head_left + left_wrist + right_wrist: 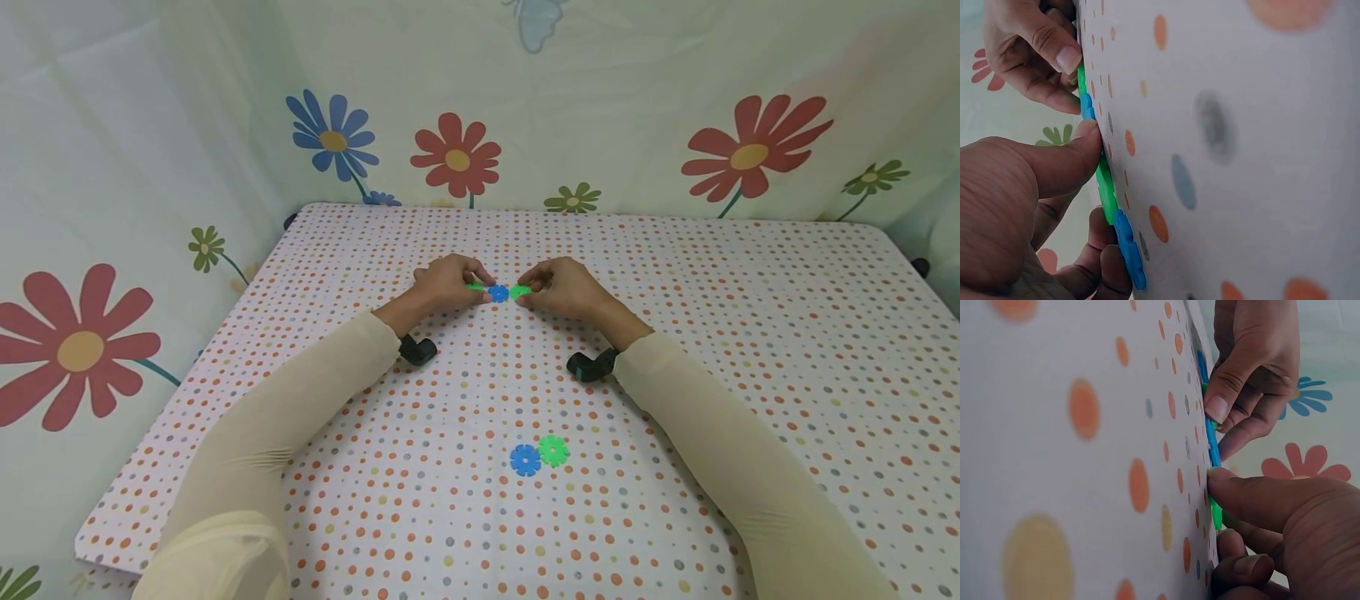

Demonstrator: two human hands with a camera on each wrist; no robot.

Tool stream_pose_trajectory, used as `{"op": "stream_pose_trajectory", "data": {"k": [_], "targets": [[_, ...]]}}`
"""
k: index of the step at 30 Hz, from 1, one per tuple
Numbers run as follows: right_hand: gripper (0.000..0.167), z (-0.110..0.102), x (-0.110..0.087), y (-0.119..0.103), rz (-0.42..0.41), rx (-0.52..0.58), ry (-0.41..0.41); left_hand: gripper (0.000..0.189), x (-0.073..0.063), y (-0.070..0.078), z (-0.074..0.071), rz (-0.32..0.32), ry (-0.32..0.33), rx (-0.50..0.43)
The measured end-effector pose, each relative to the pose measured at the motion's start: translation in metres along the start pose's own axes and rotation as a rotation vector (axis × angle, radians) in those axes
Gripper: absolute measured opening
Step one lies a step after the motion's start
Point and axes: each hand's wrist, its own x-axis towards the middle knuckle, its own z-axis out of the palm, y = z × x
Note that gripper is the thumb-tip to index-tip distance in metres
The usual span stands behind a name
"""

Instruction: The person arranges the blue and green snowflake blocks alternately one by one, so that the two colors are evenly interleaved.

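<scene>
Near the far middle of the table, my left hand [447, 282] pinches a row of flat, notched plastic discs, the flower-shaped interlocking kind. A blue disc [498, 293] sticks out past its fingertips, and a green disc [476, 287] shows partly behind them. Farther along the row, in the left wrist view, another blue disc [1129, 250] lies beside the left fingers. My right hand [567, 287] pinches a green disc [520, 291] between thumb and fingers, its edge right at the blue one. The discs are close over the tabletop, and the fingers cover parts of them.
A loose blue disc [525, 460] and a green disc [553, 450] lie edge to edge nearer the front. The dotted cloth [420, 533] covers the table. Behind it hangs a flowered curtain [600, 108]. Dark wrist cameras [592, 365] sit under both wrists.
</scene>
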Motion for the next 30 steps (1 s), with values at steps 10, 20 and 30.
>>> {"op": "stream_pose_trajectory", "data": {"k": [10,20,30], "targets": [[0.036,0.002,0.004,0.002,-0.018,-0.035,0.005,0.021,0.000,0.000,-0.002,0.000,-0.008,-0.010],[0.037,0.002,0.004,0.003,-0.015,-0.043,-0.005,0.027,-0.001,0.003,-0.001,0.021,-0.012,0.007],[0.041,-0.005,-0.006,0.001,-0.062,-0.043,-0.055,0.040,0.004,0.008,-0.004,0.108,-0.084,-0.070]]}}
